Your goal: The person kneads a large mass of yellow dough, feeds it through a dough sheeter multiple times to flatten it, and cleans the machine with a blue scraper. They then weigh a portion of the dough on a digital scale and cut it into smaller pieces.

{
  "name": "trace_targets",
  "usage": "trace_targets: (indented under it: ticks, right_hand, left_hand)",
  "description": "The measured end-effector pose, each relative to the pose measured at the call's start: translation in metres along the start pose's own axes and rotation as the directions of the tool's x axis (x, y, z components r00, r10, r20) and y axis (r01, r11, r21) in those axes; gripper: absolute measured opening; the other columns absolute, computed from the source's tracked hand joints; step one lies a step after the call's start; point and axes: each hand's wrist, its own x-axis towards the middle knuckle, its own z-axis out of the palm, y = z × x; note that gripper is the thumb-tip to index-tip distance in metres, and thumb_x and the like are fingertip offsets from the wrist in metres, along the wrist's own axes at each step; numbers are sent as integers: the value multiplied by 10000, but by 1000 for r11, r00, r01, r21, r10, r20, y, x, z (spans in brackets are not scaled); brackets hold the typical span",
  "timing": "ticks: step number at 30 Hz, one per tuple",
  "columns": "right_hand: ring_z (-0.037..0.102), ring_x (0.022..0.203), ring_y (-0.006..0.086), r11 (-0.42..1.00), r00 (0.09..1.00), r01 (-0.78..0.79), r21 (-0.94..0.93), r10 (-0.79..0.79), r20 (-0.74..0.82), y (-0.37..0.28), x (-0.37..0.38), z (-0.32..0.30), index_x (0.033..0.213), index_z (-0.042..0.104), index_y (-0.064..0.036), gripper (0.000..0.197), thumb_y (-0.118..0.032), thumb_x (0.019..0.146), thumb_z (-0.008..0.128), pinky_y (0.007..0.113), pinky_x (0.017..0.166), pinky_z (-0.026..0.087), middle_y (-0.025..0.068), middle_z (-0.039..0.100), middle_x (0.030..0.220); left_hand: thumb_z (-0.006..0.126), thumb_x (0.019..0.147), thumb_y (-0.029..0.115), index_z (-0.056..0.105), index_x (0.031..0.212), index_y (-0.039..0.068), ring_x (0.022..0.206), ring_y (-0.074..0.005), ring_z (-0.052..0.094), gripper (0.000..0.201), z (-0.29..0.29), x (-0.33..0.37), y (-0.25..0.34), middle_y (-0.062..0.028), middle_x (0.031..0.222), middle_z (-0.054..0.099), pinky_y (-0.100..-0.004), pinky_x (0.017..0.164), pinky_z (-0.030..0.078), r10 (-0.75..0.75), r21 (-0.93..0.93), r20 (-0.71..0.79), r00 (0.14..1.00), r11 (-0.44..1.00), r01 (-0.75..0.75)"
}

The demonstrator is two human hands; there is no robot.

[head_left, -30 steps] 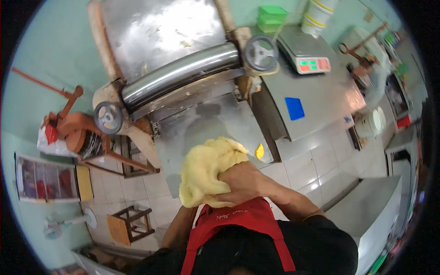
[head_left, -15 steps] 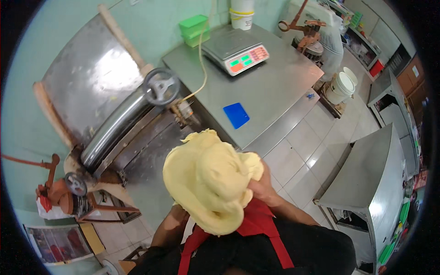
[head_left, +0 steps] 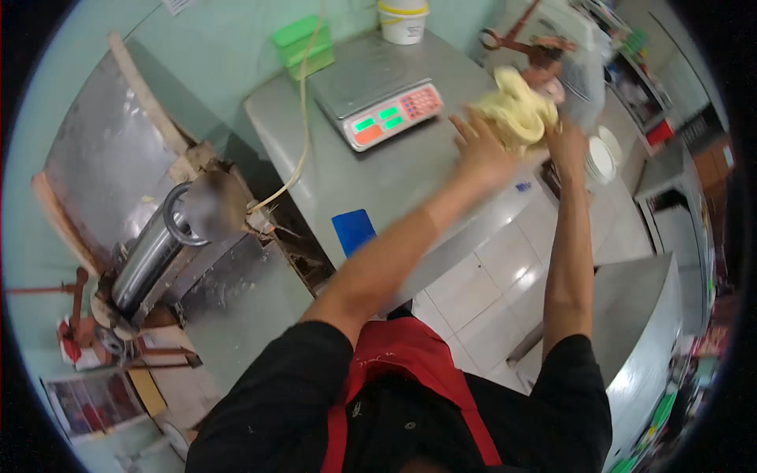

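The dough (head_left: 516, 110) is hanging at or over the table's (head_left: 394, 177) far right corner, between the two hands, its edges blurring; whether its underside is touching the steel, nobody is able to tell; the left hand (head_left: 485, 154) is showing fingers well spread at the dough's left edge, blurring too, so how firmly it is holding is unclear; the right hand (head_left: 568, 150) is sitting against the right side, its fingertips too smeared to show how far they are closing or whether they are gripping.

The left forearm is lying across the table, hiding part of the blue scraper (head_left: 354, 232); the dough is partly covering the rusty-brown machine (head_left: 544, 59) behind; the scale (head_left: 378, 102) is standing left of the hands, its display glowing; a cord (head_left: 306, 118) is dangling past the green box (head_left: 303, 49); a bucket (head_left: 404, 22) is losing its top to the frame's edge; a dark blur is masking the handwheel (head_left: 175, 217) by the roller (head_left: 146, 268).
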Motion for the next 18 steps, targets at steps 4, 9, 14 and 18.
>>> trace_targets:
  ticks: [4,9,14,18]
  right_hand:
    - [656,1117,455,977,997,20,214,-4,-78,-17,-69,101,1309,654,-12,491,-306,923,727,510,948,522,280,700,1188]
    - [647,1108,455,821,804,209,531,-453,385,-149,-238,175,1341,588,81,729,-447,875,776,505,940,546,320,676,1162]
    - [522,1233,418,871,690,319,374,-484,538,-265,-299,138,1494,376,123,1090,-589,797,818,560,937,530,254,512,1340]
    - [495,1272,398,896,699,340,284,-443,561,-295,-308,145,1531,275,127,1233,-613,735,858,583,954,514,229,473,1391]
  left_hand:
    - [668,957,292,636,1323,39,1156,-423,676,446,-16,-169,-4,-228,1235,706,-461,1012,526,-89,-204,-118,989,977,64]
    - [655,918,201,786,926,56,668,-140,665,196,-70,-333,-219,-56,787,745,-300,617,527,-838,-612,-170,518,502,611]
    - [611,1005,292,672,1138,86,753,-117,646,253,-155,-360,-270,-33,941,751,-307,683,547,-974,-888,-126,189,195,415]
    - [518,1033,232,671,1180,55,727,-120,632,277,-163,-341,-283,-59,1032,754,-331,701,563,-973,-948,-94,213,152,278]
